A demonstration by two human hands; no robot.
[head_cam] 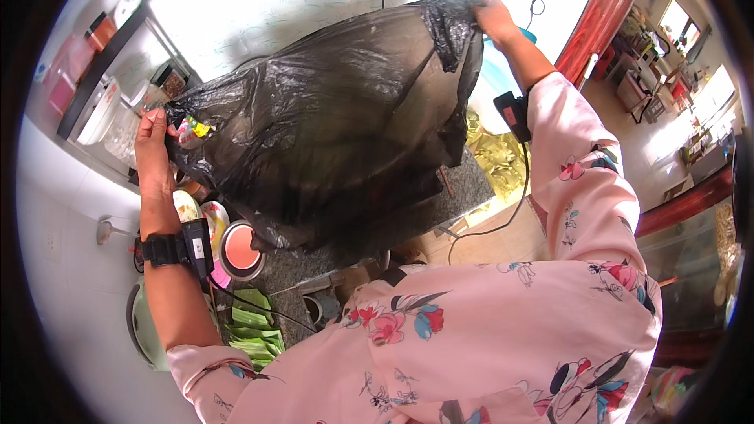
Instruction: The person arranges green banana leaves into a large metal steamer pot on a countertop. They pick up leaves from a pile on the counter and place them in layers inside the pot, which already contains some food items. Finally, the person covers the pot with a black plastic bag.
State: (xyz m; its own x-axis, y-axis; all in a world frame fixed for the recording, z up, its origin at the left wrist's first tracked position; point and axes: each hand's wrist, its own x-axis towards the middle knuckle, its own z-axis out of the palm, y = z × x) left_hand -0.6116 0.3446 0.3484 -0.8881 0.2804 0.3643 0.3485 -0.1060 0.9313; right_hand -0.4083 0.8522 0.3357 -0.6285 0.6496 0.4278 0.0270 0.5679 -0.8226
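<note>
A large black plastic bag (pixel 330 106) is stretched between my two hands above the stone counter. My left hand (pixel 152 135) pinches its left corner, beside a small colourful wrapper (pixel 193 128). With the arm reaching up and forward, my right hand (pixel 493 17) grips the bag's far right corner. Light shows through the thin plastic, and creases run across it. Much of the counter (pixel 465 179) behind the bag is hidden.
Dark shelving (pixel 103 68) with jars stands at the left. An orange-filled bowl (pixel 241 249) and cut green leaves (pixel 254 327) lie near my left forearm. Crumpled gold foil (pixel 500 162) is right of the counter. A black cable (pixel 518 206) hangs from my right wrist device.
</note>
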